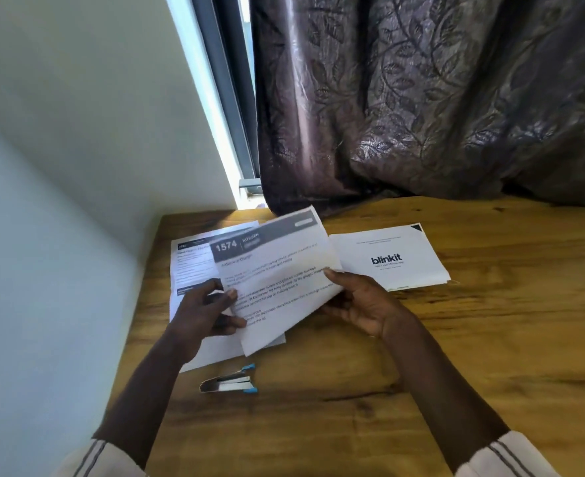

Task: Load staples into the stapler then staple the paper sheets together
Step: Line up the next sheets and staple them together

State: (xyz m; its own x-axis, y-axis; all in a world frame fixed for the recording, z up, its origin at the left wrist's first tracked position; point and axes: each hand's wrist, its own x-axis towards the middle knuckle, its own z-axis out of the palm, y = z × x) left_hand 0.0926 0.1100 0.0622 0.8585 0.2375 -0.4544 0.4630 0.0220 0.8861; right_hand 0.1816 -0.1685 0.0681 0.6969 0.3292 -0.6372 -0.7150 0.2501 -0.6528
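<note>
- Printed sheets (189, 266) lie flat at the far left of the wooden desk (473, 356), near the wall.
- The left hand (201, 311) pinches the left edge of a lifted sheet (277, 270), its fingers (227, 321) curled under and the thumb on top. A small white scrap shows between them; what it is cannot be told.
- The stapler (229, 382), with blue tips, lies on the desk just in front of the papers, untouched. Whether it holds staples cannot be seen.
- The right hand (360, 304) grips the sheet's right edge, thumb above and fingers beneath.
- A blinkit leaflet (391, 258) lies further right, and a dark curtain (422, 98) hangs behind.
- Likely risks: the lifted sheet sits askew over the flat ones, so a staple might miss a page. With both hands occupied, reaching for the stapler could let the papers slide apart.
</note>
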